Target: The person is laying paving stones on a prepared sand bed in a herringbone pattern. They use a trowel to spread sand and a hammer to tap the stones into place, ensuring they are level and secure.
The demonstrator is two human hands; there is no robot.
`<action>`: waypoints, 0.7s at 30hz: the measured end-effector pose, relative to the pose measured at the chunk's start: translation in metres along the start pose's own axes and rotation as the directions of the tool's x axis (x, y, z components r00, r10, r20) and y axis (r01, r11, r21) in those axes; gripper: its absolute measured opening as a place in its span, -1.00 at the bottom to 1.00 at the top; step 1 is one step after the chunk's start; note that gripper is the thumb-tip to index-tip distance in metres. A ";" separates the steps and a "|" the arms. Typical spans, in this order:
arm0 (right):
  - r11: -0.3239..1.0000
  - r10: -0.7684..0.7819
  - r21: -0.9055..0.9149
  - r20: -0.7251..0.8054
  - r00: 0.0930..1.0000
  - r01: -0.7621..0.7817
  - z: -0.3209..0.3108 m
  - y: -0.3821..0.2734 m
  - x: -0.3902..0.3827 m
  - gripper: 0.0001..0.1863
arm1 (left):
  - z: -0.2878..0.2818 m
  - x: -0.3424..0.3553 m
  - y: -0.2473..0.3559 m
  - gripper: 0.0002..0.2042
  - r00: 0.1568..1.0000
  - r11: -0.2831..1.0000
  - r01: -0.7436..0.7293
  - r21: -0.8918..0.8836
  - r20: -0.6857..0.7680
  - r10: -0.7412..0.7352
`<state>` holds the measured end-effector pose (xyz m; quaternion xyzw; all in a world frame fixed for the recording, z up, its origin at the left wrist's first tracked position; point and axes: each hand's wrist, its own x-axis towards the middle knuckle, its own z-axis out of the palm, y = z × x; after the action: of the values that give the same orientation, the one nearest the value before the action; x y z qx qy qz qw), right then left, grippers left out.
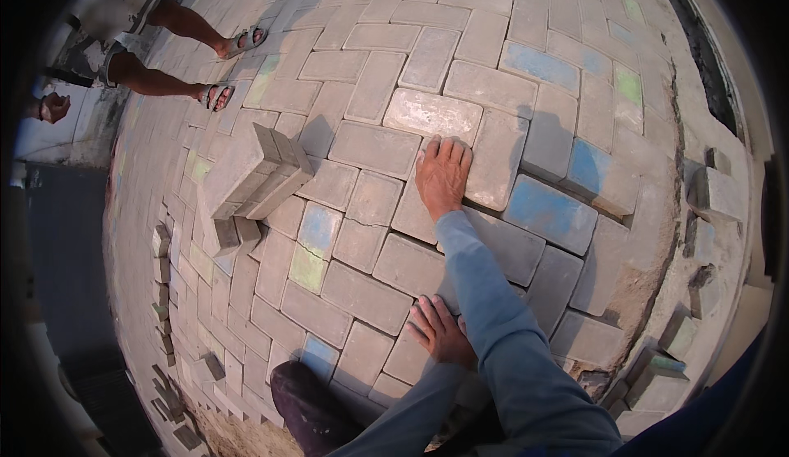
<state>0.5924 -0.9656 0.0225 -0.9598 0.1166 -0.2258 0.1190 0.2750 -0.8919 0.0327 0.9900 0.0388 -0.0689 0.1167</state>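
Paving blocks [378, 149] covered most of the ground, laid close together in an interlocking pattern; with the clock centred on the right hand [444, 177], a pale, sunlit block [431, 112] lay at 12 o'clock, and a broad tan block [497, 157] lay just beside the hand between 2 and 3; the right hand was spread flat, palm down, its fingers straightened and only narrowly parted, with the tips at the near edge of the pale block; the left hand [444, 334] lay near 6 o'clock, fingers fanned wide over the blocks; how firmly either hand pressed, I could not tell.

Between 3 and 4 o'clock lay a blue-painted block [551, 214], a dark gap along its near-left side; at 3 another blue-marked block [592, 165] showed its side face; at 8 a cracked seam ran beside a green-painted block [308, 268].

At 9 o'clock a leaning stack of blocks [267, 173] rose from the paving, throwing a shadow toward 10; farther off at 10 stood another person [168, 25] in sandals; a dark-clad knee [308, 399] showed at 7; loose blocks [657, 387] sat between 4 and 5, near the paving's ragged edge.
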 end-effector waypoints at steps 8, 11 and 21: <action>0.999 0.050 0.003 0.076 0.996 -0.050 0.003 0.008 0.018 -0.81 | 0.006 0.000 -0.001 -0.17 0.998 0.999 -0.046 -0.016 -0.032 0.046; 0.998 0.021 0.053 0.058 0.998 -0.024 0.002 0.005 0.004 -0.82 | 0.003 -0.004 -0.002 -0.20 1.000 1.000 -0.009 0.015 -0.019 0.010; 1.000 -0.012 -0.016 0.021 1.000 0.013 0.021 0.063 0.103 -0.75 | -0.007 0.002 0.014 -0.26 1.000 0.999 0.020 -0.045 0.017 -0.019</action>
<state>0.6812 -1.0500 0.0280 -0.9637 0.1112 -0.2156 0.1113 0.2792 -0.9034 0.0426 0.9861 0.0492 -0.0774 0.1385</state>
